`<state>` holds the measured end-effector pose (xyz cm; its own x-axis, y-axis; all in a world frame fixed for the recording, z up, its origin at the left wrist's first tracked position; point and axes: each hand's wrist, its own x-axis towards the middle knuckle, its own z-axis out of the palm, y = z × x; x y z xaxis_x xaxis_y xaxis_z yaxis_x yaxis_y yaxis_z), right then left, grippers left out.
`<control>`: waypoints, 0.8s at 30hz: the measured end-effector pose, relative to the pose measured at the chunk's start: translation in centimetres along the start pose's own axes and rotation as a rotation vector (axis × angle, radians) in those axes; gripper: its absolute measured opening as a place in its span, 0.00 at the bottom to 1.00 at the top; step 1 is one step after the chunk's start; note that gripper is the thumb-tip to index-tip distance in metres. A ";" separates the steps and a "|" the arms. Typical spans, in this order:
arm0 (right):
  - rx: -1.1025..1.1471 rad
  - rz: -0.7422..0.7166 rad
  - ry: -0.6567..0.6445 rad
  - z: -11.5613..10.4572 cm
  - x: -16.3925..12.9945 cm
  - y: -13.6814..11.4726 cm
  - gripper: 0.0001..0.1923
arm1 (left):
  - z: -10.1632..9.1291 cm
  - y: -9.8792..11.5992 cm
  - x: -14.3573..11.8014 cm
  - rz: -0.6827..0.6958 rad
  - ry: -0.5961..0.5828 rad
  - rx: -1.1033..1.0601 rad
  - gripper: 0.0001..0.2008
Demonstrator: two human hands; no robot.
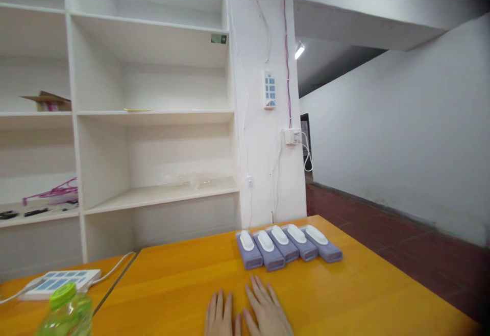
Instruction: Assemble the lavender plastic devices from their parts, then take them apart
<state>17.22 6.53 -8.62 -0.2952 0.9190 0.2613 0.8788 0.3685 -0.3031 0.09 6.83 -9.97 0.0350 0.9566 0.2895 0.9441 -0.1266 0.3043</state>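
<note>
Orange worktop (184,280): both hands palm down on it, fingers extended, thumbs near each other. Left hand (220,318) on bare surface. Right hand (268,313), fingertips just short of five purple-grey cases (288,251), each topped with a white rounded piece (279,234), side by side near the far right corner. Beyond the left edge: white power strip (61,282), green-capped bottle (67,315). Past the far edge: white shelving (161,117).

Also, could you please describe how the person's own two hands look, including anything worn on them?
The left hand and right hand are bare, with slim fingers and no glove, visible ring or clear marking. The picture's lower edge cuts them off, so sleeves or anything on the wrists cannot be seen.
</note>
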 end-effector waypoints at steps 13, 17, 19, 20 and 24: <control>-0.071 -0.040 0.072 -2.6 -15.9 -5.8 0.27 | -5.7 5.1 -16.0 0.142 -0.083 0.101 0.29; -0.069 -0.088 0.055 -3.9 -20.6 -6.9 0.28 | -7.7 5.3 -20.8 0.195 -0.136 0.052 0.29; -0.064 -0.105 0.061 -4.5 -23.2 -7.3 0.30 | -8.8 5.1 -23.2 0.236 -0.163 0.035 0.29; -0.059 -0.124 0.055 -4.8 -24.7 -7.4 0.30 | -9.3 5.0 -24.2 0.249 -0.167 0.035 0.29; -0.075 -0.213 0.046 -5.7 -30.3 -7.1 0.39 | -10.9 4.8 -27.5 0.248 -0.153 0.065 0.28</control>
<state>22.05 -24.68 -9.19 -0.4613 0.8134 0.3544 0.8245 0.5406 -0.1675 0.06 -22.91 -6.62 0.3118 0.9276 0.2060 0.9193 -0.3493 0.1815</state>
